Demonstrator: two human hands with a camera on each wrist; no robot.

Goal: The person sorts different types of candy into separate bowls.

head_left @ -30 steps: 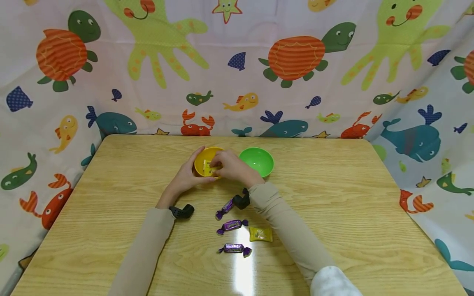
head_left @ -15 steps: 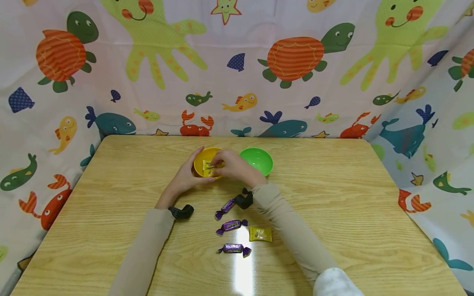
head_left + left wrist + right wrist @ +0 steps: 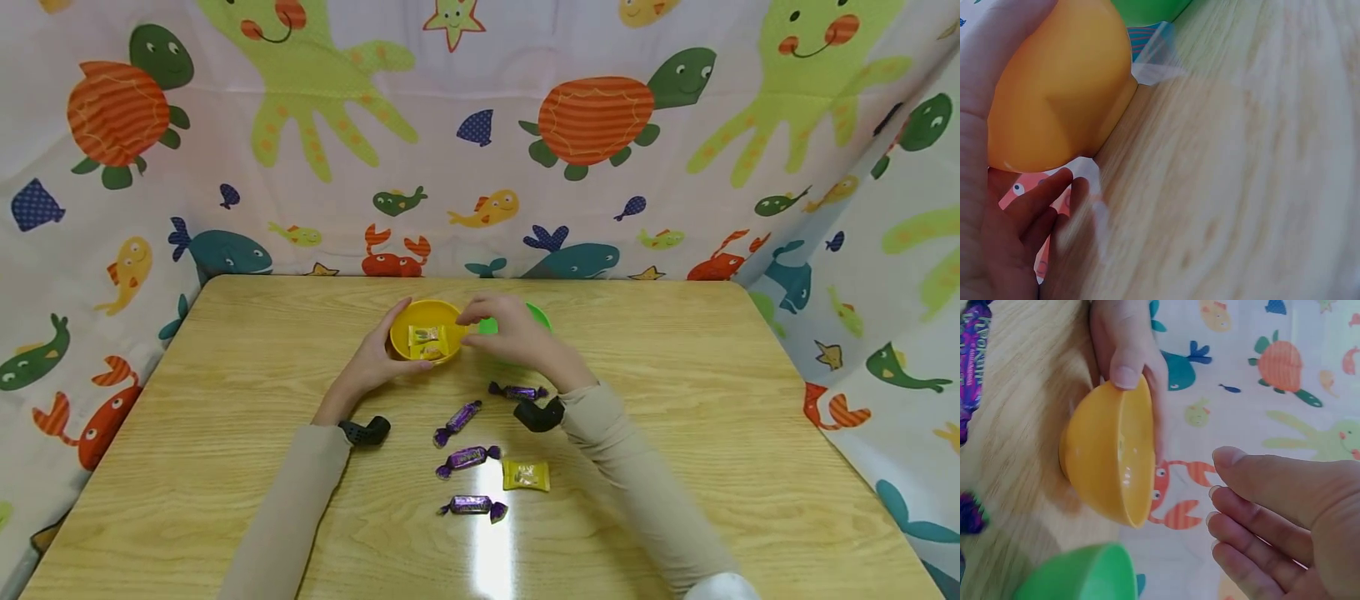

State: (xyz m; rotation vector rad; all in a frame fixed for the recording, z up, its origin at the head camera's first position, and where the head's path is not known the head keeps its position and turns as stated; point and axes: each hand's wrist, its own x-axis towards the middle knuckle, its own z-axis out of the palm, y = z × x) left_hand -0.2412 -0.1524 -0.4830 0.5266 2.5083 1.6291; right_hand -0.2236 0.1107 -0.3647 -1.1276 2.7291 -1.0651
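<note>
My left hand (image 3: 369, 357) holds the yellow bowl (image 3: 429, 312) at its left side. In the right wrist view, that hand's thumb lies at the bowl's rim, while the other fingers are mostly hidden behind. Inside the bowl lie small yellow-wrapped candies (image 3: 427, 334). Just right of it is my right hand (image 3: 517, 335), raised in front of the green bowl (image 3: 542, 317) and partly covering it. The right wrist view shows this hand (image 3: 1279, 519) with relaxed fingers, thumb apart from the fingertips, and nothing held.
Several purple twist-wrapped candies (image 3: 468, 457) lie on the wooden table (image 3: 675, 400) between the forearms. Beside them is one yellow-wrapped candy (image 3: 526, 476). A cloth (image 3: 480, 125) printed with sea animals hangs behind the table and along its sides.
My right hand has come out of the yellow bowl and moved right, leaving the yellow candies inside. It now overlaps the green bowl. The left hand stays on the yellow bowl.
</note>
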